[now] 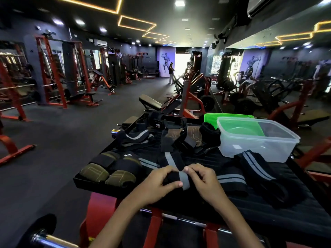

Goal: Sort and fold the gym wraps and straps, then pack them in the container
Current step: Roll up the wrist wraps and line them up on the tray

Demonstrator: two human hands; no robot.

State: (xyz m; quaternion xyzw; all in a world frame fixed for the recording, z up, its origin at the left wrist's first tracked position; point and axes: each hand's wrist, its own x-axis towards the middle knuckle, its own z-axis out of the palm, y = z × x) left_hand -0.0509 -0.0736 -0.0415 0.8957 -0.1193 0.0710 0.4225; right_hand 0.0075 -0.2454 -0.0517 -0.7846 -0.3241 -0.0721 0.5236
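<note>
Black wrap [176, 178] with a grey stripe is pinched by left hand [157, 183] and right hand [202, 181] near the bench's [268, 203] front edge; a loosened pinch could let it unroll.

You are facing a long gym hall with dark walls and a dark rubber floor [75, 133]. Red steel racks [52, 72] line your left side; a black padded bench [150, 102] and red plate-loaded machines [195, 97] run down the centre. Orange rectangular ceiling light strips [137, 24] and white spotlights are lit. A bright doorway [181, 65] glares at the far end, beside a bodybuilder wall mural [165, 61].
</note>
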